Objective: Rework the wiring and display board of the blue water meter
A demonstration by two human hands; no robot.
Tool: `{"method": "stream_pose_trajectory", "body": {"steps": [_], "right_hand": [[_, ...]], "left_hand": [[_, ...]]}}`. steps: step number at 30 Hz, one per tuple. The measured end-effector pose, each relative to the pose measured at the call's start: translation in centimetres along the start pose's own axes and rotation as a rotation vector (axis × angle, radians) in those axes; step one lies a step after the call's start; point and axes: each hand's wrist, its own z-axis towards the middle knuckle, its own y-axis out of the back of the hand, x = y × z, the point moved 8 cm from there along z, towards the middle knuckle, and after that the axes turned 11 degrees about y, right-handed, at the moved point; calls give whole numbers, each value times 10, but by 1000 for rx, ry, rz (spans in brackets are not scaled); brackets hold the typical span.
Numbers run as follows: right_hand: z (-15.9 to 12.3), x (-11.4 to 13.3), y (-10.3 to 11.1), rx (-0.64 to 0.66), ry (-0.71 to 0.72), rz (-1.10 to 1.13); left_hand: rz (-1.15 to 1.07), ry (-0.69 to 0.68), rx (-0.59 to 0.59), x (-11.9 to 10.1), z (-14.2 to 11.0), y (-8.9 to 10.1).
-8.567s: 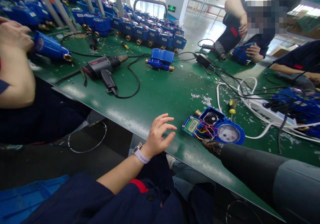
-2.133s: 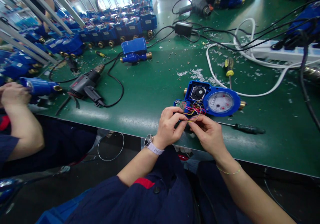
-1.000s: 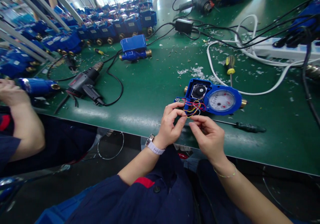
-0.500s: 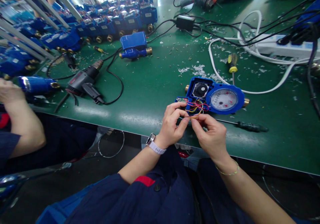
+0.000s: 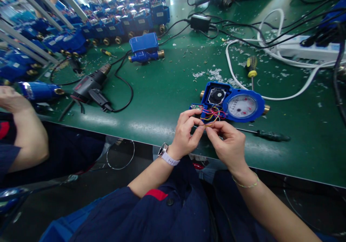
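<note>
A blue water meter (image 5: 241, 106) with a round dial and brass ends lies in front of me, its side box uncovered. Thin coloured wires (image 5: 214, 114) spill from that box toward my fingers. My left hand (image 5: 186, 132) pinches some of the wires, its fingertips beside a small circuit board (image 5: 196, 106) at the box's left. Close against it, my right hand (image 5: 228, 141) pinches the same wires between thumb and forefinger. The wire ends are hidden by the fingertips. Just right of my right hand lies a dark-handled screwdriver (image 5: 273, 136), its shaft pointing at the meter.
A yellow-black screwdriver (image 5: 251, 67) lies behind the meter, near a white cable and a power strip (image 5: 294, 49). To the left are a heat gun (image 5: 92, 87), a closed blue meter (image 5: 144, 47) and rows of meters (image 5: 116, 25). A co-worker's arm (image 5: 29, 130) rests at far left.
My hands stay nearly still, pinching the wires, which have shifted slightly. At the back, another person's hand has come further into view by a heat gun.
</note>
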Motion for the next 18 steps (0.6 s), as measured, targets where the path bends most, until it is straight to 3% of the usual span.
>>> {"method": "stream_pose_trajectory", "body": {"steps": [18], "right_hand": [[6, -3, 7, 65, -14, -107]], "left_hand": [[40, -8, -3, -1, 0, -1]]}}
